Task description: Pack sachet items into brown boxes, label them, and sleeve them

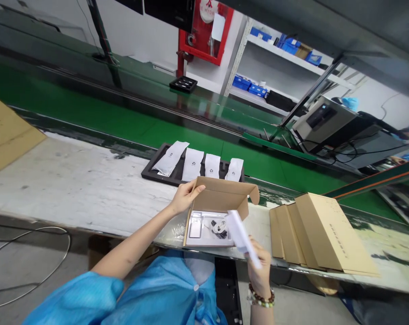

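Observation:
An open brown cardboard box (221, 189) stands at the bench's front edge, its lid raised. My left hand (186, 197) pinches the lid's left corner. Inside lies a white insert (204, 242) bearing a clear-wrapped rectangular item (195, 225) and a coiled white cable (219, 227) with dark parts. My right hand (260, 262) is closed on a blurred white folded piece (240, 232), tilted above the box's right side; I cannot make out whether it is card or plastic. Behind the box, several white pouches (192, 164) lie on a black tray (150, 171).
Several closed cardboard boxes (333, 230) lean in a row on the right of the bench (89, 185). Another cardboard piece (11, 135) is at the far left. A green conveyor belt (136, 124) runs behind, with a small black tray (183, 84) beyond it.

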Demonstrator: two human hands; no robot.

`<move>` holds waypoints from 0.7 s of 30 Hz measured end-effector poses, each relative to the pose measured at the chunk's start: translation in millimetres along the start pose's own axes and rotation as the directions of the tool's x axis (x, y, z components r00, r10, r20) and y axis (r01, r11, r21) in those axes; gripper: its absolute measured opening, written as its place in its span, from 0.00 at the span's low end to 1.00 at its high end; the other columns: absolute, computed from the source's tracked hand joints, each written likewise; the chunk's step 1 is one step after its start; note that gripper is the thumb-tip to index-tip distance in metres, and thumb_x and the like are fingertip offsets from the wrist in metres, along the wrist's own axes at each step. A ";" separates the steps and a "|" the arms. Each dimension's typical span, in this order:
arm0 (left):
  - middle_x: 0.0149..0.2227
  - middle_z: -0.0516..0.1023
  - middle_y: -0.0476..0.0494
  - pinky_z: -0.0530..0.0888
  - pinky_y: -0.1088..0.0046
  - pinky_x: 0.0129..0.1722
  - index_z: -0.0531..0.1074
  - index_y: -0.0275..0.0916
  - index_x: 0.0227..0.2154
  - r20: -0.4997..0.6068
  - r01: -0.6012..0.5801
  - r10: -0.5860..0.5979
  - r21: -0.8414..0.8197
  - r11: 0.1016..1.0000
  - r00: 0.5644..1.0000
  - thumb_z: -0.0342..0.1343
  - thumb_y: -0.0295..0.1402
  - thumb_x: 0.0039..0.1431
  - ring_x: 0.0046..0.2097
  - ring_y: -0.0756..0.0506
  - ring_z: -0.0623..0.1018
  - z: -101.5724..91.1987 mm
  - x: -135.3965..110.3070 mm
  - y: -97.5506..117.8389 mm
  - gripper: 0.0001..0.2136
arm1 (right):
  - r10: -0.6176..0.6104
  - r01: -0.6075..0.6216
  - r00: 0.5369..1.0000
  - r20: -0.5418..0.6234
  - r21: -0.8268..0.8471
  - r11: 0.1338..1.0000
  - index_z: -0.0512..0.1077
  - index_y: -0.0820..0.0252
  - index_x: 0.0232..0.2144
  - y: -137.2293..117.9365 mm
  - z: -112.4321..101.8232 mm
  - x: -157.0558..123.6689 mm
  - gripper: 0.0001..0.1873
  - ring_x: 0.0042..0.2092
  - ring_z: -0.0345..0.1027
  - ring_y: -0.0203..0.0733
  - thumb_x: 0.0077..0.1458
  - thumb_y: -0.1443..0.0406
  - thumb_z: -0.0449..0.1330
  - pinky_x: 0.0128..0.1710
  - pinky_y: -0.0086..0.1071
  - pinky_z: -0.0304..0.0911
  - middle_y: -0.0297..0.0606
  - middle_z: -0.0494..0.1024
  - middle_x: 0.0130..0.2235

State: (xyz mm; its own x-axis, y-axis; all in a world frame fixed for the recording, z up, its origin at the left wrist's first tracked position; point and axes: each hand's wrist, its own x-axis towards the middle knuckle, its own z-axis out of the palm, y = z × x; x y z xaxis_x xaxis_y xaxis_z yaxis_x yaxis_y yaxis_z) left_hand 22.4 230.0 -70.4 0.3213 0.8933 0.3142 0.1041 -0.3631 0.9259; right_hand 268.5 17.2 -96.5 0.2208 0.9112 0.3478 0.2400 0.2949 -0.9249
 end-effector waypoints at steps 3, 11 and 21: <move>0.26 0.72 0.51 0.67 0.76 0.28 0.75 0.35 0.34 -0.001 0.002 -0.002 -0.016 1.000 1.000 0.54 0.48 0.65 0.28 0.49 0.70 0.7 1.0 -0.5 0.19 | -0.005 0.060 0.970 0.242 -0.220 0.974 0.82 0.45 0.44 -3.1 20.0 3.3 0.11 0.37 0.71 0.47 0.61 0.63 0.64 0.39 0.42 0.66 0.38 0.82 0.36; 0.27 0.73 0.50 0.69 0.75 0.31 0.75 0.35 0.35 0.027 0.010 -0.009 -0.020 1.000 1.000 0.54 0.49 0.65 0.30 0.48 0.71 -1.9 -2.9 0.2 0.19 | 0.098 0.256 0.863 0.496 -0.595 0.762 0.70 0.44 0.59 -6.6 48.9 11.6 0.22 0.47 0.68 0.49 0.65 0.67 0.58 0.44 0.41 0.66 0.36 0.77 0.52; 0.31 0.75 0.48 0.71 0.73 0.34 0.75 0.35 0.39 0.098 0.011 -0.004 -0.066 0.998 0.995 0.50 0.49 0.67 0.34 0.47 0.73 0.6 -4.8 0.4 0.20 | -0.136 0.430 0.866 0.481 -0.578 0.694 0.75 0.50 0.51 15.1 51.9 11.2 0.13 0.39 0.71 0.45 0.69 0.66 0.54 0.39 0.39 0.61 0.37 0.82 0.40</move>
State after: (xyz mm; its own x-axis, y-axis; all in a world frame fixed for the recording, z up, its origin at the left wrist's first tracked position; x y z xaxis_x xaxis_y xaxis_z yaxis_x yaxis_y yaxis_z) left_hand 21.5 225.5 -71.7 0.4114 0.8647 0.2882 0.0448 -0.3350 0.9412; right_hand 225.5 46.8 -114.5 -0.2965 0.8872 0.3534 0.8076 0.4304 -0.4031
